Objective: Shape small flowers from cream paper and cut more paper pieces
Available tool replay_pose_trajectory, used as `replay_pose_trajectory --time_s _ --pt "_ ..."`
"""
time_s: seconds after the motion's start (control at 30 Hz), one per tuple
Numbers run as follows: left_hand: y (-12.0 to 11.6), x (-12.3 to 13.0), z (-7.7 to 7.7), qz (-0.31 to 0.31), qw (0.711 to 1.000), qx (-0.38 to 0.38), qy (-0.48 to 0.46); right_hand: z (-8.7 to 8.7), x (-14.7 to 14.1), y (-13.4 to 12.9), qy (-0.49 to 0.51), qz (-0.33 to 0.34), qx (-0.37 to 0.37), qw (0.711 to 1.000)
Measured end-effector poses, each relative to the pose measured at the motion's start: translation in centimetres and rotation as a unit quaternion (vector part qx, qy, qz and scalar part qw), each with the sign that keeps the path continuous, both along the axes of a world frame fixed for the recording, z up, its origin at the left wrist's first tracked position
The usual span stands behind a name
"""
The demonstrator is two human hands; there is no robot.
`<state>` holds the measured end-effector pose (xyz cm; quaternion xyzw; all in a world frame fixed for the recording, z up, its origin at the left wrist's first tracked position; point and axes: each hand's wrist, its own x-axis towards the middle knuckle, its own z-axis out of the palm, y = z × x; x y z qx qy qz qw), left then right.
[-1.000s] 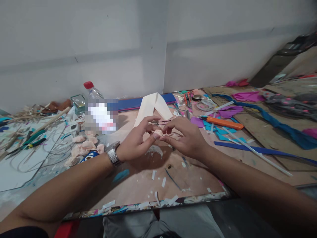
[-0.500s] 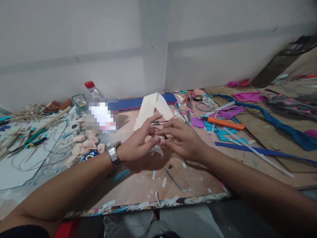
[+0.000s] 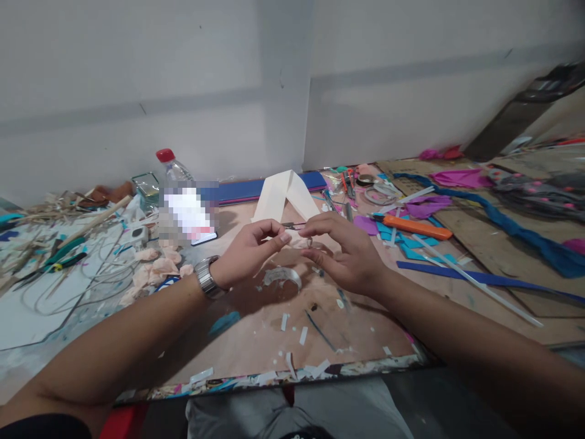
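Sm. pale-peach piece (image 3: pixel 297 239), approx. horiz., btwn L hand (image 3: pixel 250 253) & R hand (image 3: pixel 351 255)

The person wears a silver watch (image 3: pixel 207 278) and dark sleeve (image 3: pixel 43 428).

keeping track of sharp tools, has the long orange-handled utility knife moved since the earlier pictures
No. The orange-handled utility knife keeps the same place and angle against the long flat blue strip.

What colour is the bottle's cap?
Red: the cap shows best in the head view.
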<state>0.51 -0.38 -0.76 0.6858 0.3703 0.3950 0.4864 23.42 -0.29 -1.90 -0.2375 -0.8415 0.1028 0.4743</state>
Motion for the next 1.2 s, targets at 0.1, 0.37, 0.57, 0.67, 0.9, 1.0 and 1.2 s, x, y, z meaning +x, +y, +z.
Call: replay_pose_trajectory --time_s 0.1,0.37,0.57,0.67,0.9,1.0,1.2 --pt "0.1 0.0 -0.2 -0.013 0.998 -0.043 -0.035 -0.1 0.0 -0.1 0.004 -0.006 -0.01 1.0" --pt "0.2 0.0 -0.6 -0.039 0.993 -0.083 -0.072 -0.2 0.0 -0.2 0.034 -0.018 -0.041 0.998" --pt "0.1 0.0 -0.4 -0.036 0.996 -0.067 -0.043 -0.1 0.0 -0.1 0.053 -0.029 -0.057 0.997" --pt "-0.1 0.0 -0.1 -0.034 0.996 -0.068 -0.04 -0.1 -0.1 -0.1 0.059 -0.027 -0.06 0.996" --pt "-0.3 0.1 0.0 -0.003 1.0 0.015 -0.007 0.1 -0.1 -0.1 0.049 -0.033 -0.043 0.997" --pt "-0.4 0.2 -0.2 0.014 0.993 0.113 0.009 0.2 0.0 0.0 0.001 -0.031 -0.004 1.0" --pt "-0.8 0.2 -0.6 0.002 0.972 0.232 0.031 0.0 0.1 0.0 -0.046 -0.036 0.002 0.998"
